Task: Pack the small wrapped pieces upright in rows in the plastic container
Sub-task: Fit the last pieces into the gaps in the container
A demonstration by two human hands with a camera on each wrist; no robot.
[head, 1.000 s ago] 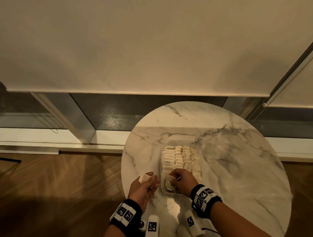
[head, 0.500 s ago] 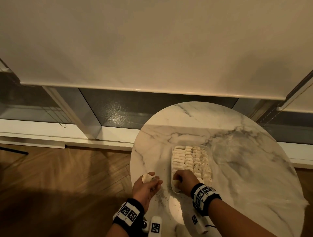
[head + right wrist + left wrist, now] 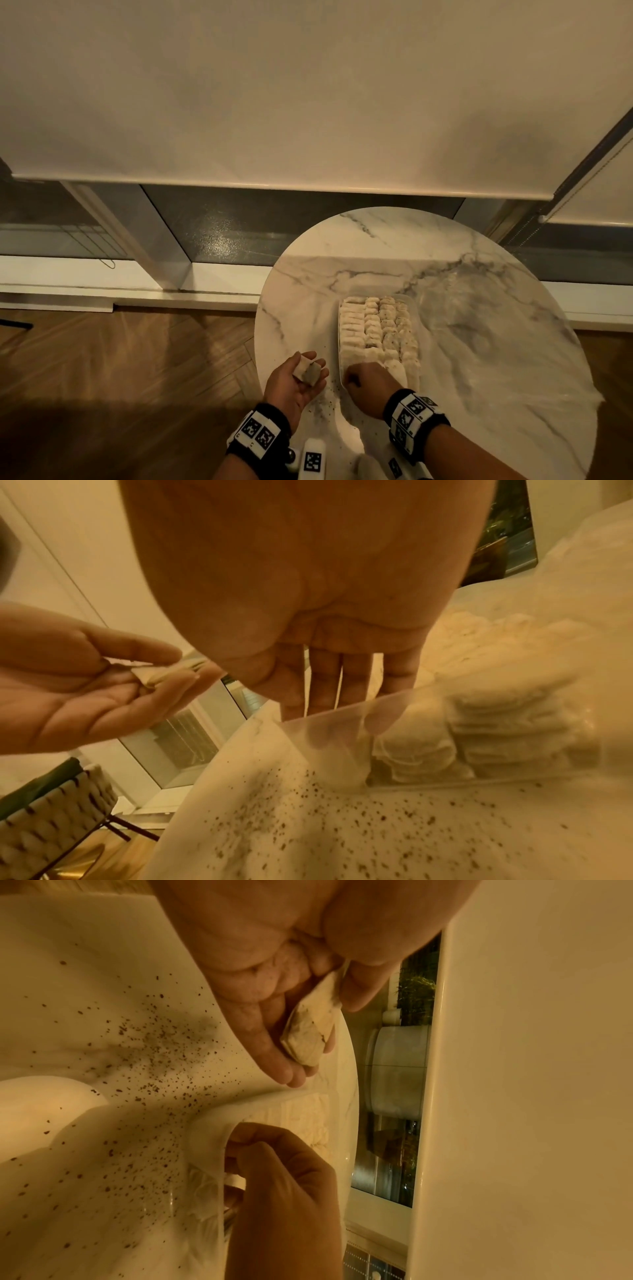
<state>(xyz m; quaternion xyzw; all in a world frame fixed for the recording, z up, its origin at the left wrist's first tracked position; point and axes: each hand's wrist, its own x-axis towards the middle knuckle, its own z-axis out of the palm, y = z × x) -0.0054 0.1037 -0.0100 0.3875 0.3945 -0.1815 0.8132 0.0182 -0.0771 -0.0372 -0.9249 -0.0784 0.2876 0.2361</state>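
Observation:
A clear plastic container [image 3: 416,320] stands on the round marble table [image 3: 496,359], filled with rows of upright pale wrapped pieces [image 3: 376,329]. My left hand [image 3: 313,363] lies palm up at the table's left edge. Its thumb and fingers pinch a wrapped piece [image 3: 307,371], which also shows in the left wrist view [image 3: 310,1031] and the right wrist view [image 3: 161,674]. My right hand [image 3: 359,378] reaches into the container's near left corner. Its fingers [image 3: 323,696] point down behind the clear wall [image 3: 479,702] onto a wrapped piece [image 3: 342,767] there.
Dark specks [image 3: 325,404] are scattered on the marble just in front of the container. The table edge runs right beside my left hand, with wooden floor [image 3: 137,377] below. A window sill and roller blind [image 3: 308,102] lie beyond. A woven chair [image 3: 51,823] stands lower left.
My right hand has gone down with its piece from above the rim into the container's near left corner. My left hand has turned more palm up, still holding its piece.

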